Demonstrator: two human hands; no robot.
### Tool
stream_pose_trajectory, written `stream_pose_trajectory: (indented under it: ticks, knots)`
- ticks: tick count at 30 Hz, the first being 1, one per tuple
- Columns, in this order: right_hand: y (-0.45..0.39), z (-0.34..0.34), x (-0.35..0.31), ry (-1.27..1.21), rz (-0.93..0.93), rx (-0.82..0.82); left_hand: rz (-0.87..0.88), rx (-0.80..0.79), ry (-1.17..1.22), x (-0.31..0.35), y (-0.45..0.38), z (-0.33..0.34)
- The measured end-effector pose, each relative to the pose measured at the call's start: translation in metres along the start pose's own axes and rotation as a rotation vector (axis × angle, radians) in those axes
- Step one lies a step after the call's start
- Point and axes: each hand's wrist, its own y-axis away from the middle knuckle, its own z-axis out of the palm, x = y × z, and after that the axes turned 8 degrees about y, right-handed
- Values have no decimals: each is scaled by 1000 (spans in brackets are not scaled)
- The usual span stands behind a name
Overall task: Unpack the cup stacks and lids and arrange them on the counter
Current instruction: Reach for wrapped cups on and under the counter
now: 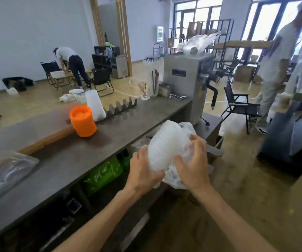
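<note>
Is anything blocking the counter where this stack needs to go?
Nothing visible. The counter beside the orange stack is bare; both hands hold the bagged stack off its near edge.

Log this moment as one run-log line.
step: unwrapping | left hand: grips lid stack | right hand: pulls plastic wrap | counter: orange stack, white cup stack

Clear stack (166,144): ribbed translucent plastic, half out of a thin white bag (173,177), tilted, held in the air off the counter's (74,160) near edge. Bag is bunched at its lower end. Orange stack (83,121): upright on the counter, slight lean. White stack (94,104): just behind the orange one, tall, tapered, also upright. Crumpled clear wrap (3,171) at the counter's left end.
</note>
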Motion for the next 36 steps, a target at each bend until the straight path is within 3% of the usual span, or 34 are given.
stream_pose_trajectory:
  ticks: [3, 9, 18, 22, 28, 33, 36]
  knots:
    - [-82, -2, 8, -36, 49, 19, 34, 8, -10, 16, -76, 8]
    - [-242, 8, 58, 39, 160, -94, 65, -43, -107, 20, -208, 31]
    - [-413, 58, 156, -39, 316, -353, 188, -96, -598, 7, -377, 62]
    - [-474, 90, 185, -75, 299, -502, 116, -93, -774, -9, -438, 83]
    - [-544, 131, 210, -112, 308, -567, 89, 81, -775, -26, -496, 105]
    - [-548, 146, 238, -84, 320, -712, 15, -105, -750, -33, -498, 119]
    - [-547, 144, 239, -92, 309, -689, 14, -144, -747, -35, -483, 117]
